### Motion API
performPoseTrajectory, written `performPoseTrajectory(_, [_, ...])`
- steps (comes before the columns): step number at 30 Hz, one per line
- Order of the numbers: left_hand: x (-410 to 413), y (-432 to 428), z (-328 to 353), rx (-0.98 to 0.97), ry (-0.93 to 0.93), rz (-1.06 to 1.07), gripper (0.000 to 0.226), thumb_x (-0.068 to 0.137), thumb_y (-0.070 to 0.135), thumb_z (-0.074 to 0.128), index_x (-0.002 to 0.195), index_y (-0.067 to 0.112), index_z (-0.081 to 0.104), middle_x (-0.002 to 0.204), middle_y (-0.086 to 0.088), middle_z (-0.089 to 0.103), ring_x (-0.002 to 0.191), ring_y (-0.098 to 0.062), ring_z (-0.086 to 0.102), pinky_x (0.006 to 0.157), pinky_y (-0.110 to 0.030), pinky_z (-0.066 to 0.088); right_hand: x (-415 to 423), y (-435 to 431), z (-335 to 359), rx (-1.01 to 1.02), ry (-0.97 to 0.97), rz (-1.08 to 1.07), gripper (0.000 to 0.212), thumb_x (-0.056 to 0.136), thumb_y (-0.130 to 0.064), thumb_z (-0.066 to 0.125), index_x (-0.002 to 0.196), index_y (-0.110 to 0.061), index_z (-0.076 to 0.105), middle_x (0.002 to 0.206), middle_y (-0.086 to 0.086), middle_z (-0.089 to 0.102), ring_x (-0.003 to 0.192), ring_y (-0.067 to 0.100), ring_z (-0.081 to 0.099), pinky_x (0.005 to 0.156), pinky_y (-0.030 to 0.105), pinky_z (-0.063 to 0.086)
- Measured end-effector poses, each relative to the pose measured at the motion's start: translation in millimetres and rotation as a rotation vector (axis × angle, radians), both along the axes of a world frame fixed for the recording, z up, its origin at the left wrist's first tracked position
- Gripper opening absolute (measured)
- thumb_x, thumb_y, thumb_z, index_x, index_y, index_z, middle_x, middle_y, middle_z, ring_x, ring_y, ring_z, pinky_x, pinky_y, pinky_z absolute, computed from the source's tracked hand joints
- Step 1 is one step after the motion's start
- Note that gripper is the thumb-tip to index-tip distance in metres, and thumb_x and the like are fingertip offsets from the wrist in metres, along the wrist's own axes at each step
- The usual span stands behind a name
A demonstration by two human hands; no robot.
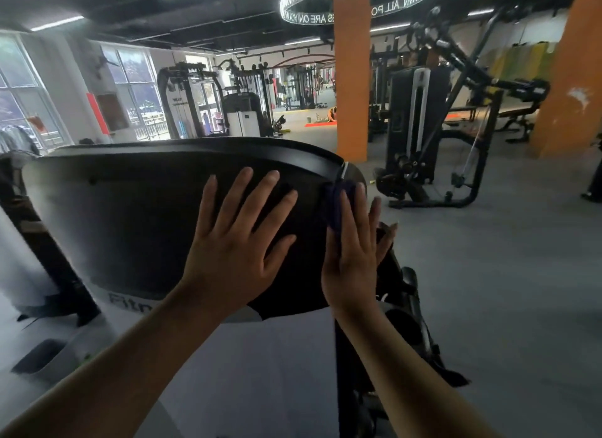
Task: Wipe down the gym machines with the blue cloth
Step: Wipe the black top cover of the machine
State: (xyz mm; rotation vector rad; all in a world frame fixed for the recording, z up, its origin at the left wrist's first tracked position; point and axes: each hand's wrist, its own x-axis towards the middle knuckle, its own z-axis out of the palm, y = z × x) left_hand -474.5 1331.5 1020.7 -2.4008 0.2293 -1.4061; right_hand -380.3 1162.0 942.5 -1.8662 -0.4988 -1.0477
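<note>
left hand (234, 242): flat, fingers spread, holding nothing, resting on the machine cover (130, 209).
right hand (355, 251): nearer the cloth; straight fingers press the blue cloth (337, 206) against the cover's right edge.
cover axis: runs left-right; most of it lies left of the cloth, so the wipe probably goes leftward.
</note>
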Motion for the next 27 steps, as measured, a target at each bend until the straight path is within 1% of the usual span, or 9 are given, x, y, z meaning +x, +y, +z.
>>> performPoseTrajectory(3, [10.2,-17.4,13.8,0.062,0.027,-0.026,0.063,0.112,0.05,0.053,0.167,0.021,0.044,0.177,-0.011,0.034,0.167,-0.034,0.024,0.129,-0.07,0.021,16.6,-7.1,37.4,0.1,0.009,0.007,0.053,0.118,-0.032,0.035,0.171,-0.025,0.031,0.18,-0.012,0.017,0.169,0.019,-0.002,0.132,0.062,-0.007])
performPoseTrajectory(8, [28.3,-34.7,19.3,0.136,0.068,0.031,0.066,0.113,0.054,0.046,0.17,0.021,0.039,0.175,-0.009,0.037,0.166,-0.033,0.025,0.128,-0.073,0.015,11.2,-8.5,10.9,0.351,0.237,0.079,0.047,0.117,-0.036,0.032,0.162,-0.027,0.044,0.166,-0.01,0.048,0.165,0.017,0.021,0.132,0.06,0.013])
performPoseTrajectory(11, [32.2,-37.6,19.0,0.159,0.052,0.044,0.064,0.113,0.053,0.047,0.167,0.019,0.044,0.17,-0.012,0.044,0.163,-0.037,0.032,0.128,-0.073,0.017,14.8,-8.6,27.9,0.336,0.237,0.09,0.049,0.116,-0.041,0.031,0.163,-0.032,0.043,0.171,-0.015,0.038,0.167,0.01,0.006,0.134,0.054,0.007])
performPoseTrajectory(13, [36.4,-39.9,23.3,0.174,0.049,0.021,0.06,0.112,0.05,0.049,0.163,0.016,0.05,0.164,-0.015,0.049,0.158,-0.041,0.039,0.128,-0.072,0.02,26.3,-9.5,50.2,0.278,0.17,0.097,0.049,0.117,-0.038,0.035,0.165,-0.032,0.043,0.174,-0.019,0.028,0.167,0.009,0.006,0.135,0.052,0.007])
performPoseTrajectory(17, [45.5,-40.7,29.3,0.204,0.03,-0.003,0.057,0.111,0.049,0.051,0.156,0.013,0.057,0.155,-0.019,0.056,0.15,-0.044,0.048,0.127,-0.07,0.025,35.0,-10.5,48.5,0.385,0.1,0.23,0.045,0.115,-0.036,0.04,0.156,-0.027,0.056,0.159,-0.01,0.057,0.152,0.016,0.047,0.124,0.053,0.038])
performPoseTrajectory(19, [48.1,-39.0,27.4,0.222,0.021,0.007,0.059,0.111,0.05,0.05,0.156,0.012,0.056,0.155,-0.02,0.056,0.149,-0.045,0.049,0.126,-0.071,0.026,28.3,-10.2,31.6,0.477,0.204,0.202,0.047,0.114,-0.04,0.037,0.157,-0.029,0.054,0.158,-0.019,0.055,0.154,0.014,0.042,0.126,0.055,0.033])
performPoseTrajectory(21, [49.4,-37.4,25.3,0.233,0.015,0.012,0.06,0.112,0.051,0.05,0.157,0.012,0.055,0.155,-0.02,0.056,0.15,-0.044,0.049,0.125,-0.071,0.027,24.1,-8.8,27.0,0.476,0.287,0.137,0.051,0.113,-0.041,0.033,0.16,-0.031,0.05,0.16,-0.031,0.044,0.163,0.009,0.024,0.133,0.053,0.017])
performPoseTrajectory(23, [50.9,-36.7,23.5,0.236,0.002,-0.002,0.059,0.112,0.05,0.051,0.156,0.012,0.056,0.154,-0.02,0.057,0.149,-0.044,0.05,0.125,-0.071,0.028,29.2,-8.5,39.4,0.41,0.24,0.13,0.052,0.113,-0.039,0.031,0.161,-0.029,0.05,0.168,-0.02,0.04,0.164,0.004,0.016,0.135,0.048,0.01])
performPoseTrajectory(27, [52.0,-37.1,21.7,0.212,-0.025,-0.046,0.055,0.112,0.045,0.051,0.154,0.01,0.059,0.151,-0.019,0.06,0.146,-0.045,0.052,0.124,-0.072,0.029,35.1,-9.8,61.4,0.377,0.078,0.197,0.04,0.116,-0.023,0.044,0.153,-0.022,0.06,0.159,-0.01,0.057,0.149,0.003,0.047,0.125,0.044,0.038])
